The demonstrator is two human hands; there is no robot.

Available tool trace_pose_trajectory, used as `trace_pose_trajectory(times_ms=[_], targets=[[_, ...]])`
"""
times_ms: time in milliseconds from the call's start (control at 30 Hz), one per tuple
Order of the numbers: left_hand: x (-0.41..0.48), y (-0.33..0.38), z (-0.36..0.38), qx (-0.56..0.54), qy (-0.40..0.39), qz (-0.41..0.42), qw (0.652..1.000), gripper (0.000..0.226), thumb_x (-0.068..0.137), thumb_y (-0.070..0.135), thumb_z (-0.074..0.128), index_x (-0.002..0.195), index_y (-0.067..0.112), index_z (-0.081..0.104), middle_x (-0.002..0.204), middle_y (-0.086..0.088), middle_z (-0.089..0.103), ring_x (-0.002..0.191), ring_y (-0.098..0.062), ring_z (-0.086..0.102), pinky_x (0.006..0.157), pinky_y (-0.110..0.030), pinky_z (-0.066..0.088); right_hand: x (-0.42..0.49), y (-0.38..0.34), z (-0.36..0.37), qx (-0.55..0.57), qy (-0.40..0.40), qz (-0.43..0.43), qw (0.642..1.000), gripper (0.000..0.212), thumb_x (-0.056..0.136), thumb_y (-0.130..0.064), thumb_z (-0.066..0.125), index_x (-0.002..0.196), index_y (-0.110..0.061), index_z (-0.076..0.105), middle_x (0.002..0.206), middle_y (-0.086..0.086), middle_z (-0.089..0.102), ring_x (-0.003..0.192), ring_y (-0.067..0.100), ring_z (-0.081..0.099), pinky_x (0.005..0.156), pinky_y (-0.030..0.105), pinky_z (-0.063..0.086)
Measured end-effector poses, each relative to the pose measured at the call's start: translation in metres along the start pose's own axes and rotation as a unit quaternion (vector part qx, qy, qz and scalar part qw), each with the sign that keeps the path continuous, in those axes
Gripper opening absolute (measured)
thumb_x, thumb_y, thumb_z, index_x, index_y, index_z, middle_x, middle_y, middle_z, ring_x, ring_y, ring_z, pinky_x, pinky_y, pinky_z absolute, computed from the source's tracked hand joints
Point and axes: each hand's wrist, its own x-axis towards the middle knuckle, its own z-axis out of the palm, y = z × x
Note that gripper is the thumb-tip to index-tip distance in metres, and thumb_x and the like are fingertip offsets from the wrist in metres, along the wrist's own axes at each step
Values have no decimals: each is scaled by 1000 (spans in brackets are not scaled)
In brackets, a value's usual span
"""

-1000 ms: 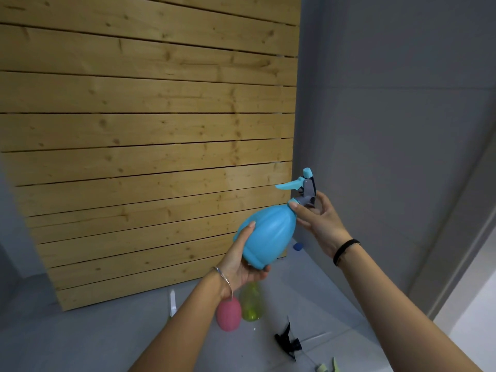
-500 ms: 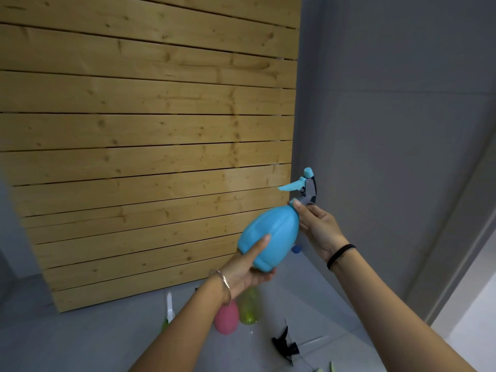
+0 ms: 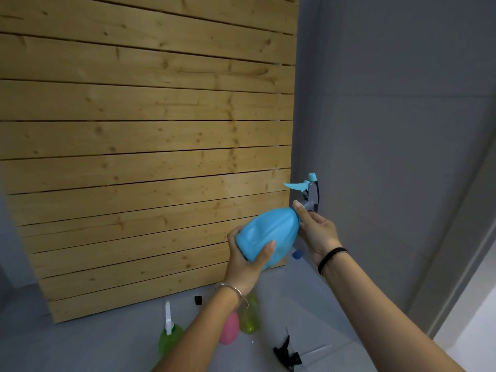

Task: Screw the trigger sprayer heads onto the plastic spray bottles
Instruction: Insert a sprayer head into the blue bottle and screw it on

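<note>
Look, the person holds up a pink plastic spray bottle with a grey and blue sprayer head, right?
No, it is a light blue plastic spray bottle, not pink. The head view shows the left hand gripping its base and the right hand pinching the grey and blue trigger sprayer head. The pink plastic bottle lies on the floor.

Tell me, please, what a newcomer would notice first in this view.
A blue spray bottle, held tilted in mid-frame: the left hand grips its base, the right hand pinches the collar of its trigger sprayer head. Behind stands a wooden slat panel; on the floor are a pink bottle, two green bottles and a black sprayer head.
</note>
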Motion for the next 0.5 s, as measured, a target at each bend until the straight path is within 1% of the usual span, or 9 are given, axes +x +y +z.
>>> trace_pose_trajectory(times_ms=[67, 133, 167, 233, 300, 333, 400, 433, 500], targets=[[1, -2, 0, -5, -3, -8, 1000, 72, 50, 55, 76, 109, 41, 37, 120, 3, 53, 104, -15, 61, 64, -26, 57, 0, 0, 1, -8, 22, -5, 1000, 32, 78, -33, 74, 85, -5, 61, 88, 13, 61, 82, 21, 58, 93, 40, 51], [2, -4, -2, -47, -22, -67, 996, 76, 51, 52, 80, 116, 36, 42, 120, 1, 57, 98, -17, 67, 65, -31, 59, 0, -2, 0, -25, 8, -25, 999, 30, 79, -33, 73, 78, -5, 63, 83, 11, 63, 78, 19, 60, 84, 35, 54], [3, -4, -3, -64, -37, -96, 993, 81, 51, 51, 81, 120, 32, 45, 121, -1, 60, 94, -18, 70, 67, -35, 59, 0, -4, -1, -29, -13, -33, 999, 30, 81, -32, 71, 83, -2, 67, 86, 12, 66, 80, 19, 63, 81, 32, 54], [3, -2, -4, -85, -65, -144, 984, 85, 49, 52, 82, 123, 26, 51, 117, -5, 66, 91, -19, 72, 70, -37, 59, 0, -9, -5, -31, -63, -39, 997, 37, 84, -29, 67, 101, 4, 67, 100, 14, 71, 87, 19, 67, 79, 25, 57], [3, 1, -4, -138, -88, -198, 967, 80, 50, 54, 80, 119, 21, 58, 107, -9, 70, 84, -24, 70, 65, -36, 58, 0, -14, -10, -20, -113, -42, 993, 34, 87, -27, 64, 107, 0, 67, 109, 11, 72, 91, 15, 69, 77, 21, 57], [3, 2, -5, -174, -106, -231, 951, 78, 52, 55, 80, 117, 17, 60, 102, -13, 69, 78, -27, 68, 61, -36, 57, 0, -16, -12, -12, -135, -43, 990, 32, 87, -26, 62, 108, -2, 66, 110, 10, 72, 92, 14, 69, 78, 20, 57], [3, 7, -9, -238, -167, -305, 907, 79, 54, 59, 80, 113, 8, 66, 96, -19, 66, 68, -30, 64, 55, -35, 57, -1, -20, -15, -4, -180, -41, 983, 34, 88, -25, 59, 112, -1, 63, 110, 9, 71, 95, 15, 68, 83, 23, 56], [3, 8, -12, -265, -202, -341, 879, 82, 55, 61, 78, 112, 5, 67, 95, -20, 64, 66, -30, 64, 54, -35, 58, -2, -22, -16, -1, -204, -40, 978, 36, 88, -25, 57, 114, 0, 61, 108, 8, 70, 97, 17, 67, 86, 25, 56], [2, 6, -20, -311, -255, -393, 827, 87, 60, 66, 70, 118, 1, 63, 98, -23, 62, 66, -30, 65, 58, -36, 60, -2, -27, -19, 31, -241, -38, 969, 32, 92, -20, 50, 114, 0, 61, 104, 6, 72, 98, 16, 68, 84, 25, 56]])
